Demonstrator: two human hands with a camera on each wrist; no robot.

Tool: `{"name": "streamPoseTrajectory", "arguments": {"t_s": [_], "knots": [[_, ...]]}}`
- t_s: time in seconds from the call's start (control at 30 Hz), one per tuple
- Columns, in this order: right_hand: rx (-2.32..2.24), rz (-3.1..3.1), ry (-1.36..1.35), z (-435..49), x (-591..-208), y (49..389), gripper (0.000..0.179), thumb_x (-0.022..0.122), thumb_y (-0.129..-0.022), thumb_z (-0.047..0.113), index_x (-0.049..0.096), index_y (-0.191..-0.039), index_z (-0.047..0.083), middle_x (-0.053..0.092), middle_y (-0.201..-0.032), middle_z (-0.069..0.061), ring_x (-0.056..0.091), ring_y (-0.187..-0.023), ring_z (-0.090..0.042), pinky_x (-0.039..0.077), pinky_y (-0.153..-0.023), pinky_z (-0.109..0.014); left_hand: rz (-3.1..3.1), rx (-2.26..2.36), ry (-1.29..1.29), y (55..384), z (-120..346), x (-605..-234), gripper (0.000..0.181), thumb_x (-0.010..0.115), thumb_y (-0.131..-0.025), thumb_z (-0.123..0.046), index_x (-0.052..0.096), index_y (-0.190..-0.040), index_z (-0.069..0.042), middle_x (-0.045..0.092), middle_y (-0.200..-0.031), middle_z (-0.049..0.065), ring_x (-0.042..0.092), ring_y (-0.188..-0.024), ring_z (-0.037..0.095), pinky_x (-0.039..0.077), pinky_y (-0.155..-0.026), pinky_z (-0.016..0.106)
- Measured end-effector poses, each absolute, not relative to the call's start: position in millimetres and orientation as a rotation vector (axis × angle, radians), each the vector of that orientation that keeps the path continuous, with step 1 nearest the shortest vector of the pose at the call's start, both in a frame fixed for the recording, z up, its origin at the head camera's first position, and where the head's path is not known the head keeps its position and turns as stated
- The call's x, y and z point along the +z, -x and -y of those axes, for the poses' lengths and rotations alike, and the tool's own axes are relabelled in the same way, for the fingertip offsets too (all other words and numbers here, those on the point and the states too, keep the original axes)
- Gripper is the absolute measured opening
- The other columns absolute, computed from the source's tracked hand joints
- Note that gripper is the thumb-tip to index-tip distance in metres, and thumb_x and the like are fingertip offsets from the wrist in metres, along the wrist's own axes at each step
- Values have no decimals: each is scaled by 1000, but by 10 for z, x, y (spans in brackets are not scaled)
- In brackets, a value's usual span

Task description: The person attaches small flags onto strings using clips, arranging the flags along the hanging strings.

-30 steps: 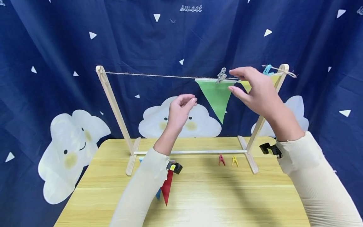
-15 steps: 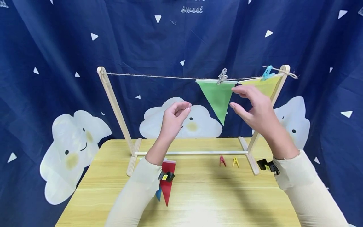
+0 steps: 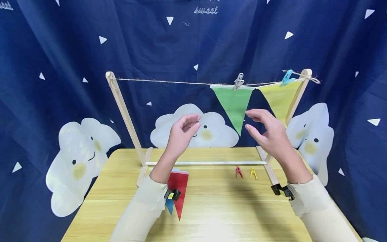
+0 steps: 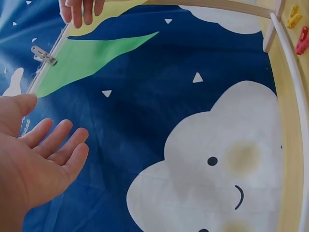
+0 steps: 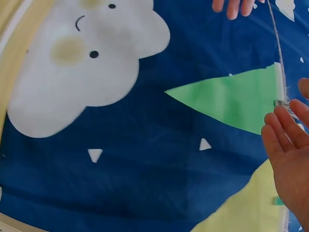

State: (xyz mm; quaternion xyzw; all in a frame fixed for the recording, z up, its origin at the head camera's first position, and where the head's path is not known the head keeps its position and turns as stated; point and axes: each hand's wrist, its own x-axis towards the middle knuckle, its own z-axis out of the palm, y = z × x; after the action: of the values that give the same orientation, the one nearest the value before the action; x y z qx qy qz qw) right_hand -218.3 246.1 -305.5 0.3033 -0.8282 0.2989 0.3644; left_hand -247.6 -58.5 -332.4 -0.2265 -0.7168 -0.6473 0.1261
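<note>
Twine [image 3: 169, 81], strung in a shallow line between the two slanting posts of a wooden frame [image 3: 125, 116]. Hung on its right-hand stretch, side by side: first, a green pennant [image 3: 233, 104], white-edged at the top, point downward, fastened by a grey clip [image 3: 238, 82] slightly right of its middle; second, a yellow pennant [image 3: 281, 97], next to the right post and partly in front of it, fastened by a light-blue clip [image 3: 287, 78].

Right hand [image 3: 270, 134]: raised below the twine, thumb and fingers wide apart, gripping nothing; in the head view, fingertips just beside the sloping right edge of the green pennant, with contact impossible to tell. Left hand [image 3: 182, 134]: at about the same height, well to the left of the green pennant, fingers loosely bent, gap to the thumb narrow, palm bare in the left wrist view.

On the pale wooden table [image 3: 217, 201], near the left forearm: a red pennant [image 3: 180, 188], overlapping a blue pennant [image 3: 170, 205], both partly hidden by the sleeve [image 3: 142, 205] and a black wrist mount [image 3: 173, 194]. Toward the right foot of the frame, in front of the white crossbar [image 3: 208, 163]: a red clip [image 3: 239, 172] and a yellow clip [image 3: 253, 173], near each other but apart. Behind: navy curtain [image 3: 139, 43], printed with smiling clouds and small white triangles.
</note>
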Motion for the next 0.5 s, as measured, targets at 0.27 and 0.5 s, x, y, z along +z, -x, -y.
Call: {"name": "streamPoseTrajectory", "arguments": {"t_s": [0.27,0.5], "knots": [[816,2187,-744,-2486,-3383,2190,41,74,-89,-4,64,-129,0,68,-125,-15,65,-111,-27,38,-104,-6,2135,-1872,642,2428,696,-3485,34,69,-100,-18,65,-132,-6,69,-131,10,66,-120,24,51,-109,41],[818,2223,-687,-2564,-3688,2184,38,75,-88,-3,65,-125,1,68,-124,-14,65,-106,-28,41,-93,-3,2234,-1766,597,2390,799,-3660,36,69,-100,-25,64,-134,-11,68,-132,5,64,-124,25,49,-110,48]]}}
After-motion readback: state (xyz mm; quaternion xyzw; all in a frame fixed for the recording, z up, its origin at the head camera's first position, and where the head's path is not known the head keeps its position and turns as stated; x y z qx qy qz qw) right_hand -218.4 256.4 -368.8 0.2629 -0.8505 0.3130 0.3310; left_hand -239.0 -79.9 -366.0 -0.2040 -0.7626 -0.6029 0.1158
